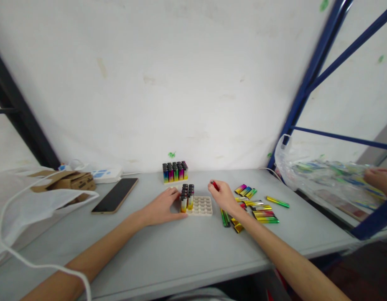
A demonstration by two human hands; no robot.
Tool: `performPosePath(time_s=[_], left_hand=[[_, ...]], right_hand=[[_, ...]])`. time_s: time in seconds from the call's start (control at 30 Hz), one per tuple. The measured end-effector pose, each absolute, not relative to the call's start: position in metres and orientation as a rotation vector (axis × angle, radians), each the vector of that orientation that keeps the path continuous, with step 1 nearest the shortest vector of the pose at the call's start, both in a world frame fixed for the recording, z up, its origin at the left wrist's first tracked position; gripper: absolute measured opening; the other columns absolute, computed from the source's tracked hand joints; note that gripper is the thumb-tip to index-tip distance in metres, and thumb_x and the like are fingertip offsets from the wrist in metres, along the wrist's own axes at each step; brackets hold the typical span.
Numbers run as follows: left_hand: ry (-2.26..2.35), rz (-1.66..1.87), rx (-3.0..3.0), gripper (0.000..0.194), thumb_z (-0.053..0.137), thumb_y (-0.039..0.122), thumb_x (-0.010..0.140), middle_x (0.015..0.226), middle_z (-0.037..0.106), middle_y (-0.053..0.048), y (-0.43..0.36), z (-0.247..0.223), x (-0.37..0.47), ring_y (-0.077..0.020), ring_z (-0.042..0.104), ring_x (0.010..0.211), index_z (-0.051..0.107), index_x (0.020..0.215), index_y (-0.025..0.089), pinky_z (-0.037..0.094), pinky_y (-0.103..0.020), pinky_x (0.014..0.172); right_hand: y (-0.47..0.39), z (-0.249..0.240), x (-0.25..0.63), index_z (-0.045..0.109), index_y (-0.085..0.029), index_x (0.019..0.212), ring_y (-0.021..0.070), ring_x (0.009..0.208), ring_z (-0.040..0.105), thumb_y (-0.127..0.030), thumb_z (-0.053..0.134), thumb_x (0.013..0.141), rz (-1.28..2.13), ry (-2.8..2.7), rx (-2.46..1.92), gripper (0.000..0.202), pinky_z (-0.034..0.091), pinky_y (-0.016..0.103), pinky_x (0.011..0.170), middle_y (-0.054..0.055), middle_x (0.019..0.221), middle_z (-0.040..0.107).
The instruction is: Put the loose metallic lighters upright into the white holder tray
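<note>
Centrally in the head view, the right hand [223, 195] pinches a red lighter [215, 184], mostly hidden, its visible end toward the upper left; just left, lighters [184, 202] stand upright in a pale tray [201, 213]; the left hand [164, 207] spans the tray's left end, thumb and fingers parted, whether gripping I cannot tell.

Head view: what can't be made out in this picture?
All in the head view:
Red lighter: mostly hidden by the right hand.
Loose lighters: some covered by the right forearm, so no exact count.
White tray: left end hidden by upright lighters and the left hand.
Another person's hand: cut off by the right edge.
Cardboard box: partly hidden by the plastic bag.
</note>
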State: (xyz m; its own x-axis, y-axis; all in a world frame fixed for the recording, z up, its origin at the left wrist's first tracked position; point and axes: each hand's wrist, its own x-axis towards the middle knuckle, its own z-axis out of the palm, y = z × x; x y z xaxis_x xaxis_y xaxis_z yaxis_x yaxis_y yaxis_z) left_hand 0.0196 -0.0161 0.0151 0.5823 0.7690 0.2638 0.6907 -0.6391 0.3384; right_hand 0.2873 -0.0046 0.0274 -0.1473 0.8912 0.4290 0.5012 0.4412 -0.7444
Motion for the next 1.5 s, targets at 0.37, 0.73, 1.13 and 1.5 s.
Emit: performPosePath(time_s=[0.37,0.73,1.13,1.5], left_hand=[[1.219,0.615,2.619,0.052,0.076,0.065,0.079,0.108,0.065,-0.011,-0.017,0.016,0.02,-0.0318,0.063,0.103,0.066,0.102,0.02,0.054,-0.045,0.096],[1.201,0.597,2.632,0.057,0.075,0.066,0.08,0.111,0.066,-0.013,-0.017,0.015,0.02,-0.0334,0.063,0.106,0.067,0.108,0.017,0.053,-0.046,0.097],[1.181,0.598,2.662,0.057,0.074,0.066,0.082,0.11,0.066,-0.012,-0.017,0.016,0.02,-0.0322,0.062,0.106,0.068,0.111,0.018,0.051,-0.044,0.098],[1.185,0.583,2.651,0.057,0.072,0.069,0.082,0.107,0.065,-0.013,-0.017,0.016,0.021,-0.0324,0.062,0.104,0.067,0.105,0.016,0.052,-0.045,0.095]], right_hand=[[-0.004,0.024,0.288,0.034,-0.024,0.061,0.0144,0.059,0.036,-0.047,0.043,0.09,0.521,-1.873,-1.152,0.038,0.024,0.029,0.057,-0.003,0.057,0.037],[-0.024,0.045,0.291,0.052,-0.023,0.085,0.0187,0.074,0.056,-0.049,0.04,0.109,0.474,-2.211,-0.973,0.037,0.04,0.03,0.073,0.002,0.078,0.061],[-0.026,0.035,0.28,0.062,-0.02,0.079,0.014,0.056,0.049,-0.056,0.051,0.105,0.47,-2.321,-0.947,0.046,0.031,0.027,0.058,-0.001,0.063,0.06],[-0.024,0.028,0.274,0.071,-0.021,0.095,0.0195,0.065,0.061,-0.058,0.059,0.101,0.182,-2.561,-1.023,0.04,0.034,0.028,0.062,0.008,0.081,0.073]])
